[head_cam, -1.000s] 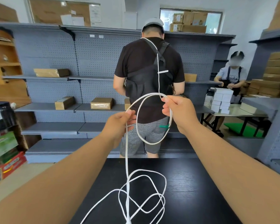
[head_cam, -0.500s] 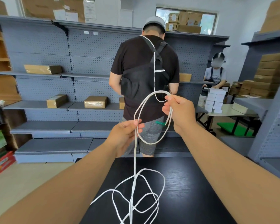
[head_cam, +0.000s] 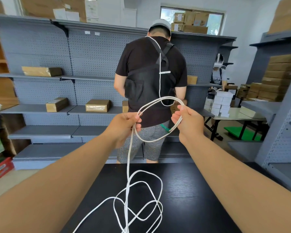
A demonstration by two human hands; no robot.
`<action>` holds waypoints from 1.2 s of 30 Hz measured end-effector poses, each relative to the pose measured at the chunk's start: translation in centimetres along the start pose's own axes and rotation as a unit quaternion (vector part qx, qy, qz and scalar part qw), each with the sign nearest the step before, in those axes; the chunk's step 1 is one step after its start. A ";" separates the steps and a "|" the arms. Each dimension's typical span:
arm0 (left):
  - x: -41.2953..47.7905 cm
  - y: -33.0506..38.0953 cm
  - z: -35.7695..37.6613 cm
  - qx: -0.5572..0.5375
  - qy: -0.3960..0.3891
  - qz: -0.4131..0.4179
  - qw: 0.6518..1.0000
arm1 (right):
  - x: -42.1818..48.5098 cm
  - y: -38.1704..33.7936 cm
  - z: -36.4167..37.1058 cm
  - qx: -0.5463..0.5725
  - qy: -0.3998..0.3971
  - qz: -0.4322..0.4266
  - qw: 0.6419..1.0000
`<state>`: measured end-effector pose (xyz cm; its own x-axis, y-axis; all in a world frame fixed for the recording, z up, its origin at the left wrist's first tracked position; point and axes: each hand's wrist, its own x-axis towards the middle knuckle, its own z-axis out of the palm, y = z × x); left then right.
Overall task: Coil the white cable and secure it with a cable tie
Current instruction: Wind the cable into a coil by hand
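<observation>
A white cable (head_cam: 145, 184) lies in loose loops on the black table (head_cam: 191, 199) and rises to my hands. My left hand (head_cam: 124, 126) pinches the rising strand at the left side of a raised coil (head_cam: 158, 101) of two turns. My right hand (head_cam: 188, 123) grips the right side of that coil. A green piece (head_cam: 165, 128), perhaps the cable tie, pokes out beside the right hand's fingers.
A person in a black shirt (head_cam: 151, 68) stands just beyond the table, back turned, facing grey shelves (head_cam: 57, 108) with brown boxes. Another person (head_cam: 217, 74) works at a table with white boxes (head_cam: 223, 101) at right. A grey shelf unit (head_cam: 282, 125) flanks the right.
My left hand has risen and moved right, bringing another turn of cable up to the coil. The loops on the table have shifted slightly. The view has swung a little.
</observation>
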<state>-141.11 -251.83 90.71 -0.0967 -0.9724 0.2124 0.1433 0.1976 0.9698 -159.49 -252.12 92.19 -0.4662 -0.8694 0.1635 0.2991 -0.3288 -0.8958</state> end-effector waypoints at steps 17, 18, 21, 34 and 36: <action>1.1 3.7 -0.5 0.166 0.062 0.083 0.981 | 0.0 1.6 -2.3 -0.064 -0.169 0.087 0.980; 1.1 3.8 -0.4 0.168 0.062 0.082 0.980 | 0.0 1.6 -2.2 -0.079 -0.177 0.081 0.978; 1.0 3.7 -0.3 0.168 0.061 0.079 0.981 | -0.2 1.4 -1.6 -0.131 -0.185 0.063 0.972; 1.2 1.8 -0.1 0.130 0.069 0.061 0.987 | 0.2 0.5 -0.3 -0.145 -0.142 0.063 0.977; 1.2 1.9 -0.1 0.140 0.066 0.063 0.986 | 0.3 0.2 -0.5 -0.199 -0.164 0.037 0.966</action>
<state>-140.91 -252.65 92.82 0.0361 -0.9418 0.3344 -0.1340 0.3270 0.9355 -160.01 -252.27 91.88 -0.1476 -0.9766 0.1562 -0.0522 -0.1500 -0.9873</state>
